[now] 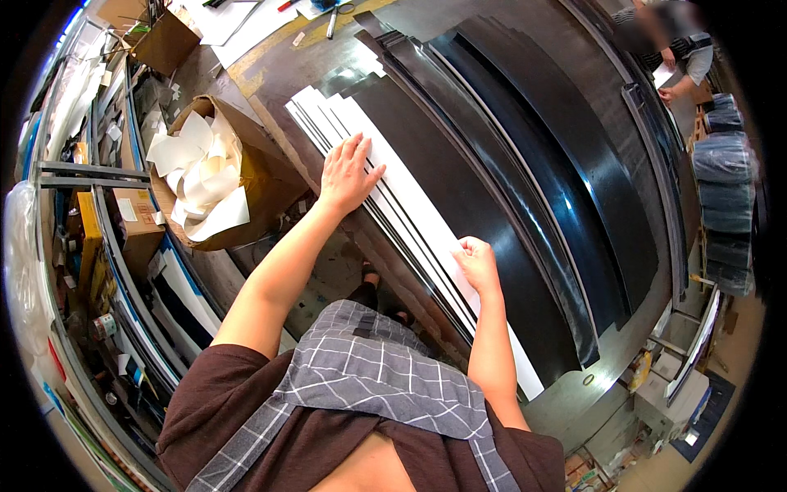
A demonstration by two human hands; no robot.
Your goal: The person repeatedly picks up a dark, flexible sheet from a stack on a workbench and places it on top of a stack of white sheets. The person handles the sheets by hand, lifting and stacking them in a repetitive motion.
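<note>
Here they are, the long white strips (407,205), lying side by side down the near edge of the dark table (574,389), slim dark lines showing between them, far ends stepped like a staircase, the innermost looking broadest as it sweeps toward the corner.

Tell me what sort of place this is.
Probably a workshop or small factory: long white strips and black strips lie on a big worktable, crowded shelving stands at the left, and a cardboard box holds pale scraps.
</note>
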